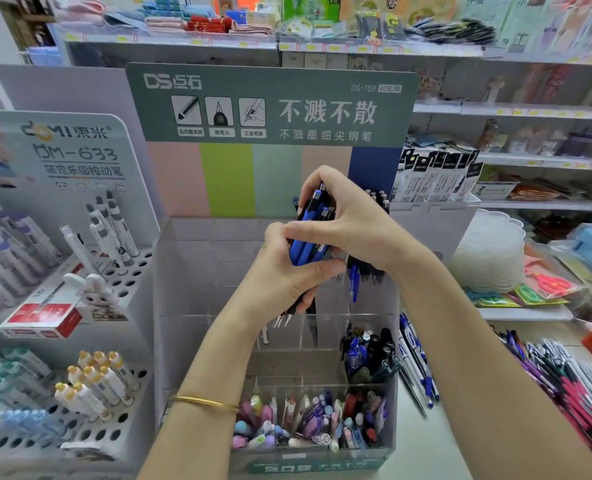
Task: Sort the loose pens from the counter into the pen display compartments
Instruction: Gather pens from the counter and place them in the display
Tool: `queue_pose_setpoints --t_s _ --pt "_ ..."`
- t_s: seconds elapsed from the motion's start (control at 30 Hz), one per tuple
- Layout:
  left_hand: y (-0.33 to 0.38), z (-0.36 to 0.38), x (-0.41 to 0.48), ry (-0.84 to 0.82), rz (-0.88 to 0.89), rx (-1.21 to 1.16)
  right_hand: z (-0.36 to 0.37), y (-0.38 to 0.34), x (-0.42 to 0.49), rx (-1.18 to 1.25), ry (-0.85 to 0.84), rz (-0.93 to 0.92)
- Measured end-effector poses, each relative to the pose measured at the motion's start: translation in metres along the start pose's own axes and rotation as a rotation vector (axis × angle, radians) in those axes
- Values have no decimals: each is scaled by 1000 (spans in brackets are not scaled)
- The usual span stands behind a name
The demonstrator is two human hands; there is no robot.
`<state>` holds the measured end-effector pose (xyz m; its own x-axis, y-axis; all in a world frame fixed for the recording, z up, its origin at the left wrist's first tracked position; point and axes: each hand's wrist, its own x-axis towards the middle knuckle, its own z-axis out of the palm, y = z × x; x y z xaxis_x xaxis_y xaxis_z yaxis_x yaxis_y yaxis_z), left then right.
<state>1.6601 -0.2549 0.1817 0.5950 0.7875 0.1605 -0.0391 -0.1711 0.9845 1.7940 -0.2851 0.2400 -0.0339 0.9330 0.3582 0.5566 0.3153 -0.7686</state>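
At frame centre a bundle of blue pens (310, 233) is gripped by the left hand (287, 271) and the right hand (355, 230), fingers curled round it, above the pen display (190, 278) headed "DS-758". On the counter (450, 445) at lower right, loose pens (564, 386) are seen lying; the left stand (76, 147) is marked "DM-633", possibly "DOMI".

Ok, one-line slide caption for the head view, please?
Left hand and right hand grip a bundle of pens above the pen display; loose pens lie on the counter.
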Motion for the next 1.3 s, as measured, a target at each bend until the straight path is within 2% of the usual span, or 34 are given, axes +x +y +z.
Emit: queue_pose_setpoints --t_s 0.23,0.4,0.53,0.6,0.7,0.83,0.93,1.13,1.2,1.3 --pt "8 2 0 5 4 32 5 -2 4 -60 24 -25" --pt "16 -6 5 48 24 16 -4 -5 16 -40 224 -90" --pt "10 -22 3 222 37 67 -30 -6 27 -91 494 -134" --pt "4 -27 3 368 95 103 -35 -7 30 -202 546 -195" --pt "2 -30 7 456 133 153 -31 -6 35 -361 458 -243" --pt "-1 -26 13 421 137 179 -22 -1 41 -541 350 -230" --pt "-3 -24 14 416 131 185 -16 4 47 -586 296 -202" --pt "-2 -24 17 402 123 209 -5 16 56 -614 180 29" --pt "-2 -23 19 398 134 222 1 19 55 -791 156 117" --pt "-2 -23 22 395 148 225 14 25 51 -1110 145 88"
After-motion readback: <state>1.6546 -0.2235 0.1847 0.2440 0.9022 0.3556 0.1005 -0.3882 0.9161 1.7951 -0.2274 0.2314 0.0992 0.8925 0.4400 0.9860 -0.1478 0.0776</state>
